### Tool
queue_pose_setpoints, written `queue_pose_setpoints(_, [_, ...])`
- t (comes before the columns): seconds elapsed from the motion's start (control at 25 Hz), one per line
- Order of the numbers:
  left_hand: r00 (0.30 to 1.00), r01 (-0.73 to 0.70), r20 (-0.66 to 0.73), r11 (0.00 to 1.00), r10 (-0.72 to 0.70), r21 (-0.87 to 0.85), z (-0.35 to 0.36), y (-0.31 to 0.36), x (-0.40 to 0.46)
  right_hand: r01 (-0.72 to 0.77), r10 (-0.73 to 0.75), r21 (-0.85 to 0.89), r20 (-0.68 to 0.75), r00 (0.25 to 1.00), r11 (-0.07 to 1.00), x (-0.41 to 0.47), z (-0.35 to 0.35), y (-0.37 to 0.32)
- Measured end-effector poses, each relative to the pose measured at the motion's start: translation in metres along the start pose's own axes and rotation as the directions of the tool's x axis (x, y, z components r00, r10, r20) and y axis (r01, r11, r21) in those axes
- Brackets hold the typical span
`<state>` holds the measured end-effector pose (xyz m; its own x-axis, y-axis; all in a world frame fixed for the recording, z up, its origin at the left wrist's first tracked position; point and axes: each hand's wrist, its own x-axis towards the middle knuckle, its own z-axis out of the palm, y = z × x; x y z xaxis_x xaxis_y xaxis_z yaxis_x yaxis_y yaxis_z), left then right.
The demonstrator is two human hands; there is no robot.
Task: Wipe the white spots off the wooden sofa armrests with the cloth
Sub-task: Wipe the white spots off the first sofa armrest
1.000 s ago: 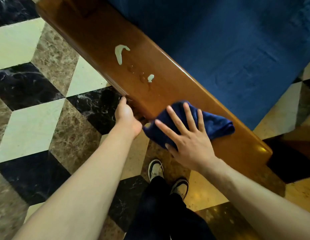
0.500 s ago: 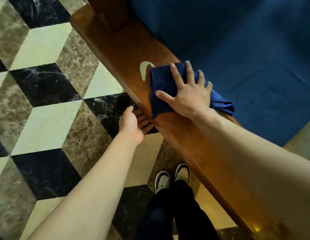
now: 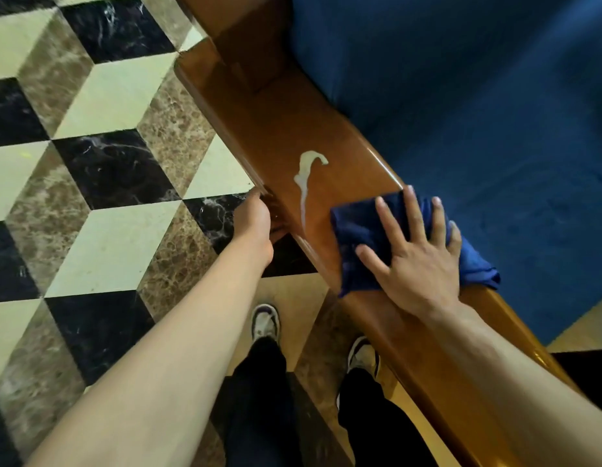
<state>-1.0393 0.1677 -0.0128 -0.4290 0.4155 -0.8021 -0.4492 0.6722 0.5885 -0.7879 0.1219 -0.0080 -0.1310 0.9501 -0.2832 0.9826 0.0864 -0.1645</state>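
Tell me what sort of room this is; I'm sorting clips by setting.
Probably a living room or lounge: a sofa with a polished wooden armrest and blue seat cushion, standing on a cube-patterned marble floor.

Cube-patterned marble floor, blue sofa cushion

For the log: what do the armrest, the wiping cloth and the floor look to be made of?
Armrest: wood, glossy varnish, going by the brown tone and the highlights along its edge. Cloth: soft dark blue fabric, possibly microfibre; it folds and bunches under the right hand. Floor: polished veined stone tiles, probably marble.
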Motion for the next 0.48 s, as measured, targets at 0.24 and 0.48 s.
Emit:
queue_pose_setpoints(0.24, [0.983, -0.183, -0.002, 0.974, 0.185, 0.132, -0.007, 0.062, 0.051, -0.266, 0.26, 0.218, 0.055, 0.964, 0.939, 0.129, -0.018, -0.092])
queue_pose_setpoints(0.48, [0.766, -0.571, 0.228, 0.472, 0.602, 0.672, -0.029, 0.124, 0.076, -0.079, 0.088, 0.053, -0.194, 0.977, 0.995, 0.095, 0.016, -0.198])
